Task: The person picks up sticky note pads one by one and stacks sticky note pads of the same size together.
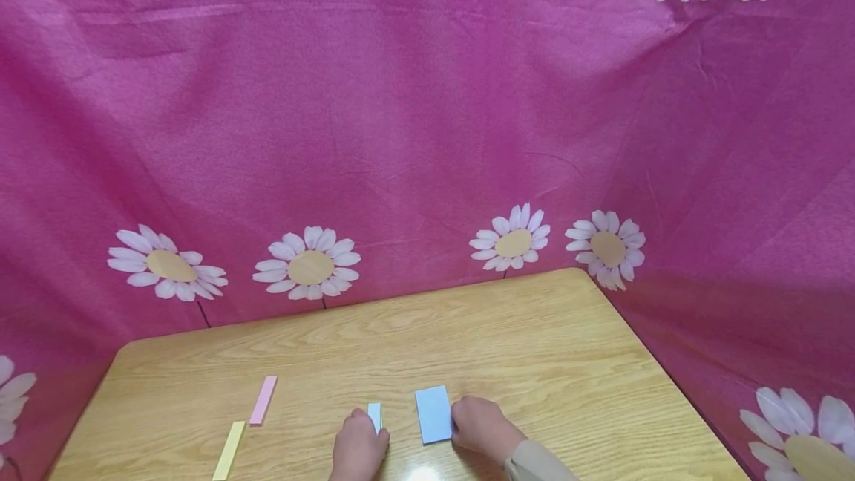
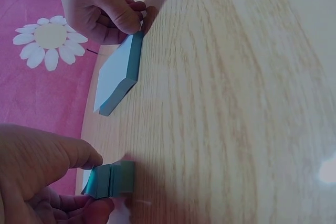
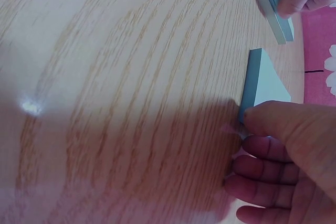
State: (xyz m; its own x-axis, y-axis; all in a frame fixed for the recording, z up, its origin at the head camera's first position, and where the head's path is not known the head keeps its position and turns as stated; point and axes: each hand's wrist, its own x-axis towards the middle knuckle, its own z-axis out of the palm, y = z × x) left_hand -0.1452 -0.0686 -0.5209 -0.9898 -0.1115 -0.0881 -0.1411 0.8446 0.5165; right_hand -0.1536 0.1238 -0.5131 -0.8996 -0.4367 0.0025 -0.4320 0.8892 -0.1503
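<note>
My left hand is at the front middle of the table, pinching a narrow light-blue sticky note pad between thumb and fingers. In the left wrist view, the narrow pad lies against a second narrow blue pad beneath it, close over the wood. To the right lies a wider blue sticky note pad. My right hand pinches its right edge. The right wrist view shows the thumb on this pad's corner and the other fingers curled below.
A narrow pink pad and a narrow yellow pad lie apart on the left of the wooden table. A magenta cloth with printed daisies hangs along the table's back and sides.
</note>
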